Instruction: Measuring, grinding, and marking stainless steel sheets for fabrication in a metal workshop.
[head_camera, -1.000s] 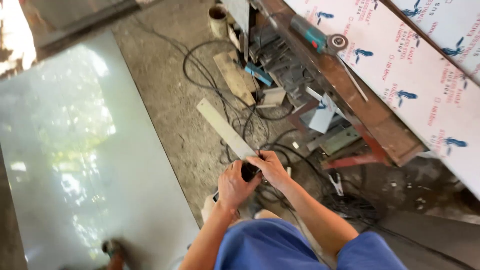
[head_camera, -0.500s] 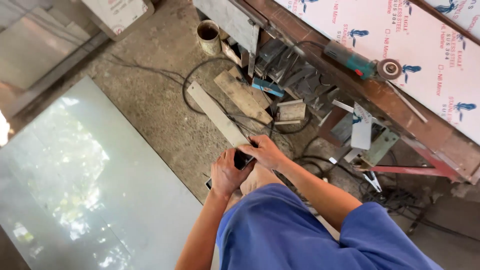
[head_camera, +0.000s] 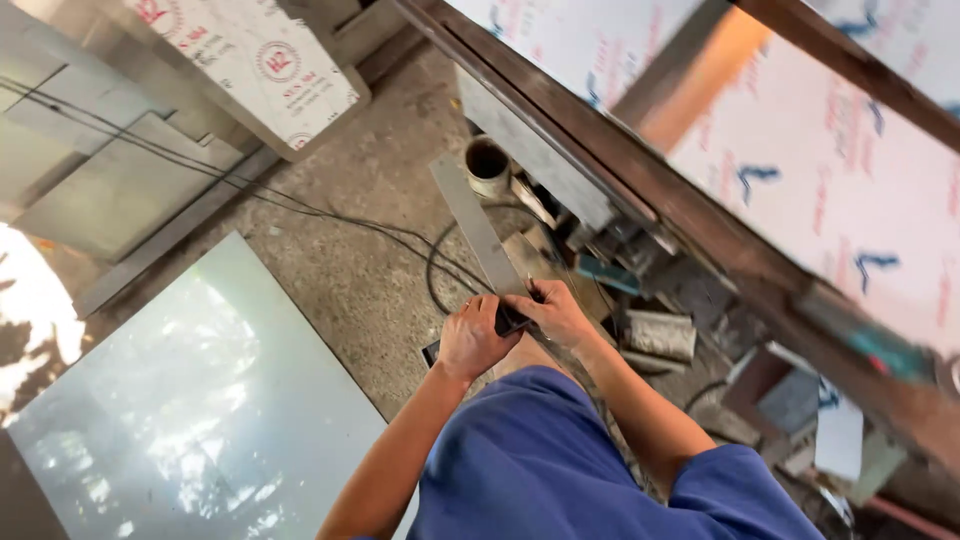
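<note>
A metal workshop, by every sign: bare, stained concrete floor (head_camera: 340, 270) underfoot; a large shiny metal sheet (head_camera: 190, 400) lying flat at near left, mirroring sky and leaves; more grey sheets (head_camera: 110, 190) stacked at far left; film-wrapped white panels (head_camera: 830, 170) leaning at right behind a rusty brown steel frame (head_camera: 640, 170); black cables (head_camera: 300, 210) trailing across the floor; offcuts and scrap pieces (head_camera: 660, 335) heaped at the foot of the frame beside a small round can (head_camera: 488, 162)
</note>
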